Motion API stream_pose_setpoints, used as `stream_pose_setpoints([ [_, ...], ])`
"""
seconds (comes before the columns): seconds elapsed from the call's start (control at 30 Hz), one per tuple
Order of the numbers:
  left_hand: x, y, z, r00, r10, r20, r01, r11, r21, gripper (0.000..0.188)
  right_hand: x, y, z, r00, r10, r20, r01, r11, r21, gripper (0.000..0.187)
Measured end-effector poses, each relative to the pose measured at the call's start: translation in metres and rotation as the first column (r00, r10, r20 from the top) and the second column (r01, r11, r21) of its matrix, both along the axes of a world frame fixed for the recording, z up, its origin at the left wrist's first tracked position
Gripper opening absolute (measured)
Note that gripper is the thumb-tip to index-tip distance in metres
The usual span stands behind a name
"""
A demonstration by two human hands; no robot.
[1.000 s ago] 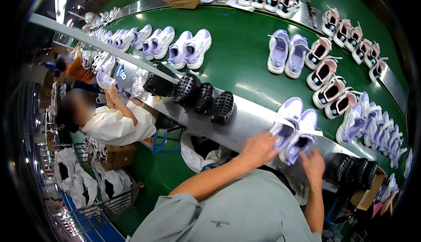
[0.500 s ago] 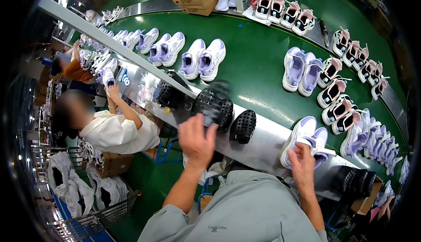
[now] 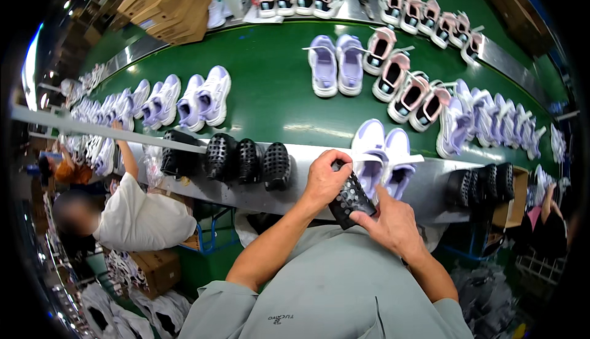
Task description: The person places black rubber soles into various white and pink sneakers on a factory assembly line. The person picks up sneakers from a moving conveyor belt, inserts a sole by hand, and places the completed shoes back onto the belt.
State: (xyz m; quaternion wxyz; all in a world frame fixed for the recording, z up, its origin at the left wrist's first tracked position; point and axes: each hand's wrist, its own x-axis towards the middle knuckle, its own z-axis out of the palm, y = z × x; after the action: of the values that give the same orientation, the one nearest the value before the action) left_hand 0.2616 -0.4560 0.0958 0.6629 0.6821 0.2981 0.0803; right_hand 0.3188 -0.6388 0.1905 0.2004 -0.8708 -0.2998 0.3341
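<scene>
Both hands busy at chest height: left hand [image 3: 324,179] wrapped over the top of a black perforated rubbery shoe insert [image 3: 350,199], right hand [image 3: 393,225] pinching its lower end from beneath, so closed on the same piece from opposite sides. Held just short of the metal conveyor rim [image 3: 430,185], directly in front of a pair of white-and-lilac sneakers [image 3: 384,155] parked on that rim. Judging by the layout, about midway: one insert in hand and not yet inside either sneaker. Still waiting to the left on the rim, a row of black perforated inserts [image 3: 249,162]; more black inserts [image 3: 485,184] to the right. Beyond, on the green belt [image 3: 270,93], many lilac and pink pairs. Co-worker in a white shirt [image 3: 144,219] at lower left.
</scene>
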Motion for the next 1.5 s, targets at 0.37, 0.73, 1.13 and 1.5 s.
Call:
stream_pose_setpoints([
  [0.37, 0.069, -0.040, -0.041, 0.994, -0.107, -0.035, 0.102, 0.722, 0.685, 0.045, 0.046, -0.065, -0.047, 0.996, 0.014, 0.090, -0.018, 0.999, 0.042, 0.044],
  [0.73, 0.086, -0.019, -0.061, 0.919, -0.395, -0.014, 0.345, 0.784, 0.516, 0.024, 0.038, -0.014, -0.129, 0.814, 0.077, 0.575, -0.060, 0.997, -0.048, 0.048],
  [1.13, 0.066, -0.002, -0.067, 0.944, -0.327, 0.037, 0.303, 0.907, 0.292, 0.018, 0.023, 0.013, -0.133, 0.872, 0.094, 0.480, -0.095, 0.995, -0.023, 0.032],
  [1.5, 0.073, 0.005, -0.059, 0.892, -0.450, -0.039, 0.448, 0.871, 0.203, 0.022, 0.022, 0.019, -0.172, 0.838, -0.275, 0.472, 0.197, 0.958, 0.209, 0.018],
])
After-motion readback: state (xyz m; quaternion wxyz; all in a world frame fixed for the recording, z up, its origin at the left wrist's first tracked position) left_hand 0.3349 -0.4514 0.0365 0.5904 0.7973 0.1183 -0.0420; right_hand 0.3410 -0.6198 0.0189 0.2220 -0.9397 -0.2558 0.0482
